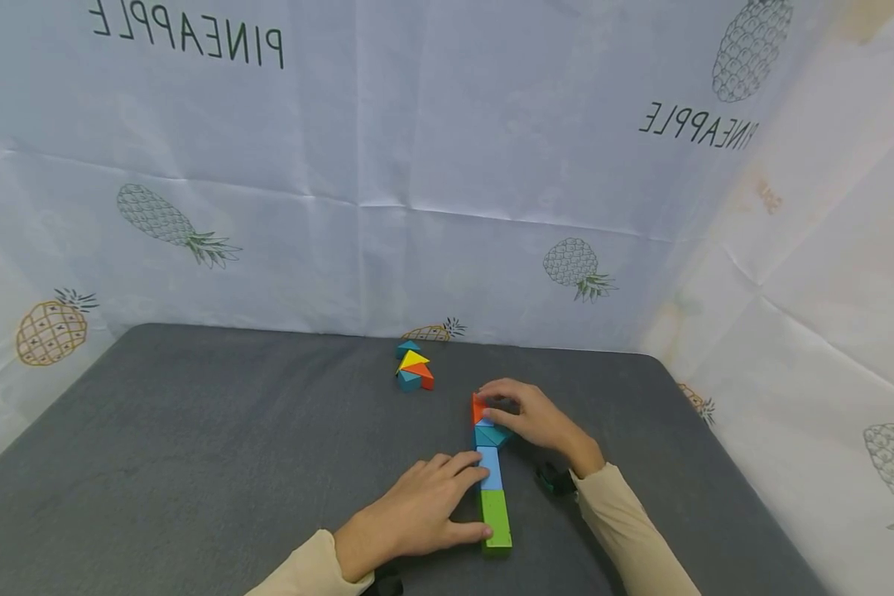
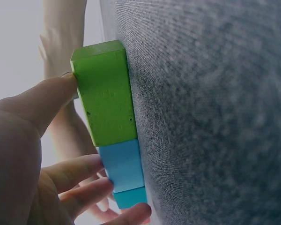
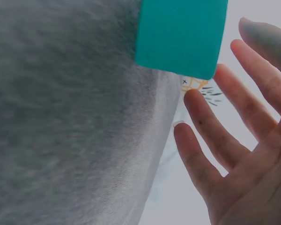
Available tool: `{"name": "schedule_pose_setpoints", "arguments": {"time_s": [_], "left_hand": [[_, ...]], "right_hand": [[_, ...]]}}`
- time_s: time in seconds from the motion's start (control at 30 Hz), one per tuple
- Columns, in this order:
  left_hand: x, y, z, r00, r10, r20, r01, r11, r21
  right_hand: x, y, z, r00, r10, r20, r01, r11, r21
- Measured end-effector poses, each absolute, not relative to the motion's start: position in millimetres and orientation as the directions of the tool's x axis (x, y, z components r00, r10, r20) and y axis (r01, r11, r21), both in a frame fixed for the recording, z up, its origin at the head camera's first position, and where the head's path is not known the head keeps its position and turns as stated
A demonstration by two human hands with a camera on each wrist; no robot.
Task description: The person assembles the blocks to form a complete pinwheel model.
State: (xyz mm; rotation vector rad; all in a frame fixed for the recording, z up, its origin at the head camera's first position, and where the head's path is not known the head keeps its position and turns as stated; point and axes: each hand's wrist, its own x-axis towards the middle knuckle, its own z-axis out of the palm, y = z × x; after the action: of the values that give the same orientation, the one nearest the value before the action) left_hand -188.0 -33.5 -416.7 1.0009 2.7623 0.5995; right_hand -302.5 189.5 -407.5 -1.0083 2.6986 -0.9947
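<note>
A line of coloured wooden blocks runs away from me on the dark table. Nearest is a green block (image 1: 496, 520), followed by a light blue block (image 1: 490, 468). Beyond them come teal triangular blocks (image 1: 491, 435), a small blue piece (image 1: 484, 423) and an orange block (image 1: 478, 407) at the far end. My left hand (image 1: 425, 509) lies along the left side, thumb at the green block and fingertips over the light blue one. My right hand (image 1: 534, 416) reaches in from the right, thumb and index fingertips at the orange block. Its other fingers (image 3: 215, 126) are spread, near a teal face.
Farther back on the table (image 1: 231, 414) stands a small cluster with a yellow triangular block (image 1: 415, 359), an orange-red block (image 1: 423, 375) and blue blocks (image 1: 409, 381). A pineapple-print cloth (image 1: 447, 165) hangs behind the table's far edge.
</note>
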Motion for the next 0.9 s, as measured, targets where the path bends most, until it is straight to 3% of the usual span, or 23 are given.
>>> {"name": "schedule_pose_setpoints", "arguments": {"time_s": [0.3,0.9], "left_hand": [[-188,-32,-417,-0.769,0.639,-0.004,0.582,0.702,0.411],[-189,-32,-418,-0.773,0.634,0.000,0.577,0.703,0.416]], "right_hand": [[-286,194,-414,-0.753,-0.642,0.142,-0.592,0.568,-0.571],[-282,195,-421,-0.771,-0.625,0.123,-0.566,0.583,-0.583]]}}
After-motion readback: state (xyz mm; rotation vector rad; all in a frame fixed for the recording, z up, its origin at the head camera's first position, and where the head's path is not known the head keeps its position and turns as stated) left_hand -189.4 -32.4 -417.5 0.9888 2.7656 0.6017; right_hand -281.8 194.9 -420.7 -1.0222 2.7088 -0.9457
